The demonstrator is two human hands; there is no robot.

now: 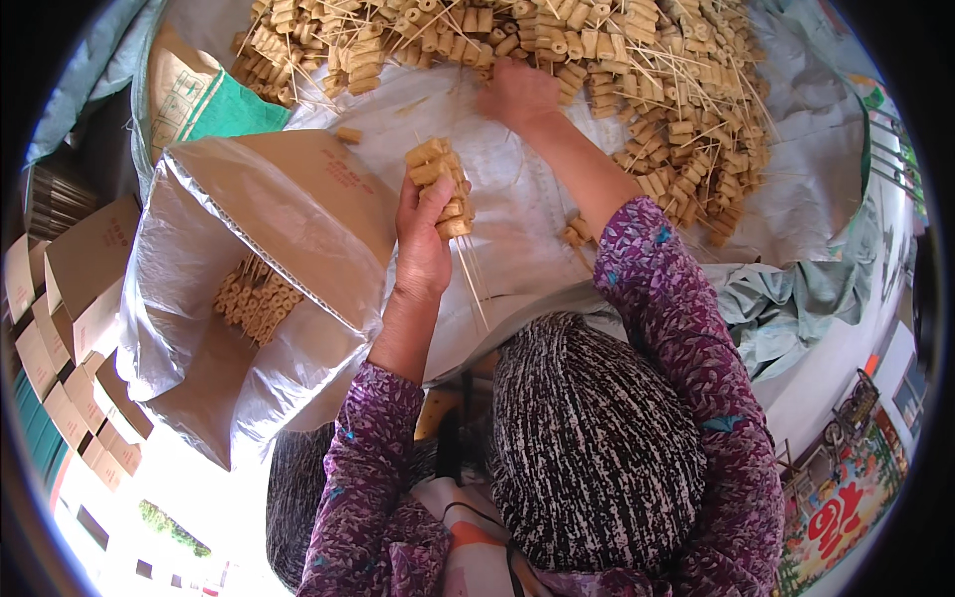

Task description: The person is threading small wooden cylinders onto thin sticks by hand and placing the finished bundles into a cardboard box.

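Note:
My left hand [426, 244] is closed round a small bundle of skewers [438, 179], each threaded with tan, hollow, tube-shaped food pieces. Their bare sticks point down toward my lap. At the near edge of a big heap of the same skewers [686, 129], my right hand [519, 97] reaches in with its fingers curled together. What those fingers grip, if anything, is hidden. Left of my left hand stands an open cardboard box [308, 189] lined with a clear plastic bag [164, 289]. More skewers [257, 301] lie packed inside it.
A white woven sheet [517, 199] spreads under the heap, with a loose food piece [349, 134] near the box. Behind the box is a green and tan printed sack [234, 104]. Stacked cartons [85, 398] stand at the far left. My patterned knee [597, 438] rises below the sheet.

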